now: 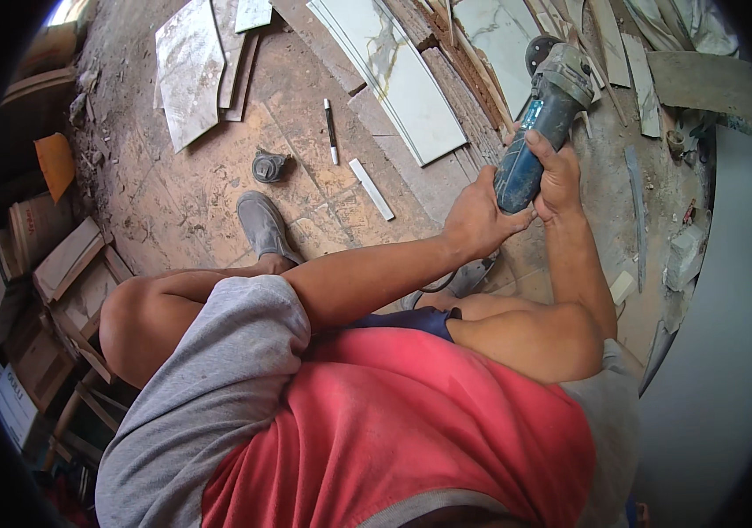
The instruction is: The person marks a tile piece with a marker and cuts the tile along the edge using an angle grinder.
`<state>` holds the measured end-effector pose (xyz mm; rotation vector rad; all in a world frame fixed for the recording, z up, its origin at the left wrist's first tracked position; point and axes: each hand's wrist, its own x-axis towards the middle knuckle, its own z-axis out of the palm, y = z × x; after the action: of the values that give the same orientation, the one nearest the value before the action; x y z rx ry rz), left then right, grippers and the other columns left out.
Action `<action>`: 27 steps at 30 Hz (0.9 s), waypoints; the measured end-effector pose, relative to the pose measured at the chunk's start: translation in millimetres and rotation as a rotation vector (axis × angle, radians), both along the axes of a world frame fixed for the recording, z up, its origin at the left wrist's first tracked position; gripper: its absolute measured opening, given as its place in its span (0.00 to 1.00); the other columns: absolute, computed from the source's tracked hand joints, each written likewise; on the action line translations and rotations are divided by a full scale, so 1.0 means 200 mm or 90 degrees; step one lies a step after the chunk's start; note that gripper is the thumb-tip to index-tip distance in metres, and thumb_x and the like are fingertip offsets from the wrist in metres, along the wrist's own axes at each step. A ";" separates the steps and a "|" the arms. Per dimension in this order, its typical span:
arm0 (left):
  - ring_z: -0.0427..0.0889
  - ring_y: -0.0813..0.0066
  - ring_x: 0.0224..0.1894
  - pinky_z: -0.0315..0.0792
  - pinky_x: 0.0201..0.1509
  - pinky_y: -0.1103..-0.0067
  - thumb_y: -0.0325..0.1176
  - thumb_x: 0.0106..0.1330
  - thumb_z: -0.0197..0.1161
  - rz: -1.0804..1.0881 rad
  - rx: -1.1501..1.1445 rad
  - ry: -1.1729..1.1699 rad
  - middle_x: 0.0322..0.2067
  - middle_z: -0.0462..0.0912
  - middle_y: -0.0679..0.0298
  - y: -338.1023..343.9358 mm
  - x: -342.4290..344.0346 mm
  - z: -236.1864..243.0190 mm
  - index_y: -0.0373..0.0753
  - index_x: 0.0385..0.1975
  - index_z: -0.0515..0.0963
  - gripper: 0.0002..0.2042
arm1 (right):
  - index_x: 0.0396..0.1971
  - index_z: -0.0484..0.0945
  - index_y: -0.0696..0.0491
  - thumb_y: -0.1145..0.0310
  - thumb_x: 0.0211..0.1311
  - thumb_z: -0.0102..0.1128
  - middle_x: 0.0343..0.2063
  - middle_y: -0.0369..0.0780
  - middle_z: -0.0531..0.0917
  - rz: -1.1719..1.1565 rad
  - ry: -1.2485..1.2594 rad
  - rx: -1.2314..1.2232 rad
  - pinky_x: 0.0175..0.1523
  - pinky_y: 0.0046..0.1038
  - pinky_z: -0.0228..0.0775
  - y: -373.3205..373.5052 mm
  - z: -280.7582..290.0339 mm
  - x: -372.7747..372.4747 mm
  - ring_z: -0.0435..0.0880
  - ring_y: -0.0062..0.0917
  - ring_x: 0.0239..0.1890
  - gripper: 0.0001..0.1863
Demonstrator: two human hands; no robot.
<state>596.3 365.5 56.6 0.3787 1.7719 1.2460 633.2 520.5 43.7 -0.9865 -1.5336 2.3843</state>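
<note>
Both hands are closed around the blue-and-grey body of an angle grinder [527, 145], held at the upper right with its metal head and disc pointing away from me. My left hand [484, 216] grips the rear end from the left and below. On the right side, my right hand [557, 174] wraps the body, its thumb lying on top. The disc [541, 53] is over a white marble-patterned tile piece [495, 48]. To the left of it lies a longer white marble-patterned tile [402, 84] on wooden boards. A short stretch of dark cord shows below my left wrist.
On the dusty floor lie a pen-like marker [331, 132], a narrow white strip [372, 189] and a dark tape measure [269, 165]. Broken tile slabs [189, 75] rest at upper left. Cardboard boxes [68, 255] line the left side; a grey panel [719, 334] stands at right.
</note>
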 end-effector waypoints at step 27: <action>0.85 0.54 0.38 0.77 0.44 0.67 0.50 0.46 0.73 0.099 -0.004 0.126 0.33 0.82 0.44 0.20 -0.46 0.30 0.24 0.42 0.70 0.35 | 0.38 0.77 0.66 0.41 0.62 0.59 0.31 0.44 0.82 -0.108 -0.186 0.310 0.37 0.30 0.74 0.09 0.41 -0.69 0.83 0.30 0.33 0.35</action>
<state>504.2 404.5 117.5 0.3763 2.0040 1.3506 496.1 538.4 125.8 -1.3121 -1.9080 1.6849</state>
